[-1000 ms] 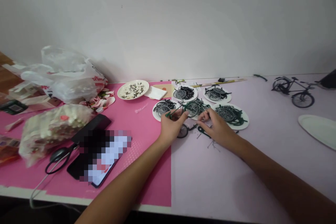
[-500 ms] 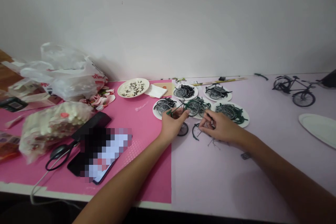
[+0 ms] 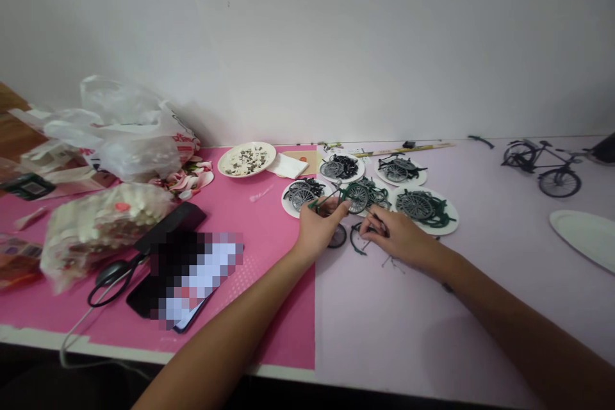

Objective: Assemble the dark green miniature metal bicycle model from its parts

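My left hand (image 3: 321, 227) is closed round a part-built green model bicycle (image 3: 357, 200), whose thin frame pokes out past the fingers, a grey spoked wheel at its right. Fingers pinched together, my right hand (image 3: 396, 234) is just right of that wheel; what lies in the pinch is too small to make out. Below the left fingers is a dark wheel (image 3: 339, 236), partly hidden. A curved green part (image 3: 356, 240) and thin rods (image 3: 394, 262) lie on the table near the right hand. Behind both hands, a plate (image 3: 450, 225) holds green parts and grey wheels.
More plates (image 3: 288, 205) of bicycle parts stand at the back. A finished model bicycle (image 3: 545, 166) and a white oval plate (image 3: 583, 240) are on the right. At left are plastic bags (image 3: 139, 134), a phone (image 3: 202, 288), scissors (image 3: 108, 282) and a dish of small pieces (image 3: 247, 160).
My right hand has shifted slightly left, closer to the wheel of the model bicycle. My left hand keeps its hold. The whole view has moved a little.
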Demonstrator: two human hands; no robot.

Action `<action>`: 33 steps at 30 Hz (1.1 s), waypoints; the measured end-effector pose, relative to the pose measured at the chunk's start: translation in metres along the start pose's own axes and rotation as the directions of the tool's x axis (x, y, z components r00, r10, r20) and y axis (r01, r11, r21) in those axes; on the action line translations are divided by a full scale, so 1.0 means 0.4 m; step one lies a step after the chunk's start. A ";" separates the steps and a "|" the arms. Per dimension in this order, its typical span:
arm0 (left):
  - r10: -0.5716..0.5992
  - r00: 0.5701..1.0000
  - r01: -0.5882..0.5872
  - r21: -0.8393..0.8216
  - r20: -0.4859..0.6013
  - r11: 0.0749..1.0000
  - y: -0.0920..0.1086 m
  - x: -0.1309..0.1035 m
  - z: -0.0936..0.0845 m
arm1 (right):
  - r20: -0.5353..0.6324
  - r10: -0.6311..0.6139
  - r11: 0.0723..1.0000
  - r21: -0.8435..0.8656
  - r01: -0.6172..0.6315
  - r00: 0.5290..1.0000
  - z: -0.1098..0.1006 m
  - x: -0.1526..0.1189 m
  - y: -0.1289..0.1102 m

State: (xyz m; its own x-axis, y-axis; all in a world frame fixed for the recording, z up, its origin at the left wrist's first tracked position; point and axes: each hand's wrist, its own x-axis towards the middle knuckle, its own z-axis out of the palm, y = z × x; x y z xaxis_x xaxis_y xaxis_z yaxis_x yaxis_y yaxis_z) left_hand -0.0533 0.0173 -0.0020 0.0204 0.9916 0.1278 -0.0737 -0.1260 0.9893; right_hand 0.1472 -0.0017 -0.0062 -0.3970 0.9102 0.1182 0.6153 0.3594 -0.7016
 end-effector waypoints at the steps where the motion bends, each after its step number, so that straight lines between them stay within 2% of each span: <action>1: -0.001 1.000 0.001 -0.002 0.002 1.000 0.000 0.000 0.000 | 0.001 -0.003 1.000 -0.009 0.003 1.000 0.001 0.000 -0.001; 5: -0.007 1.000 0.007 -0.002 -0.005 1.000 0.001 -0.001 0.000 | -0.020 0.005 0.999 -0.047 -0.006 1.000 -0.008 -0.001 0.001; 8: -0.009 1.000 0.009 0.002 -0.015 1.000 0.001 -0.001 0.000 | -0.044 0.033 0.989 -0.142 -0.039 0.998 -0.028 0.000 0.014; 12: -0.013 1.000 0.013 -0.007 -0.026 1.000 -0.001 0.000 0.001 | -0.009 0.021 0.965 -0.261 -0.023 1.000 -0.048 0.006 0.030; 19: -0.011 1.000 0.011 -0.004 -0.029 1.000 -0.003 0.000 0.001 | -0.011 0.057 0.978 -0.200 -0.058 0.998 -0.046 0.006 0.023; 23: -0.009 0.999 0.009 0.002 -0.044 1.000 -0.001 0.000 0.001 | -0.031 0.070 0.988 -0.139 -0.074 0.997 -0.063 0.005 0.015; 26: -0.013 0.999 0.012 -0.011 -0.048 1.000 -0.001 0.002 0.002 | -0.078 0.094 0.969 -0.224 -0.110 0.992 -0.079 0.008 0.020; 33: -0.015 0.999 0.014 -0.027 -0.044 1.000 -0.002 0.003 0.003 | -0.084 0.060 0.929 -0.361 -0.087 0.995 -0.114 0.003 0.039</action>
State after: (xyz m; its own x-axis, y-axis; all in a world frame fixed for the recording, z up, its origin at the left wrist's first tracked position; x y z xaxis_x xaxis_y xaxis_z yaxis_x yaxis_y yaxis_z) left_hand -0.0521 0.0187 -0.0026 -0.0221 0.9937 0.1096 -0.1004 -0.1113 0.9887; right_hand 0.1874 0.0146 0.0150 -0.3005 0.9443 0.1343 0.8514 0.3291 -0.4084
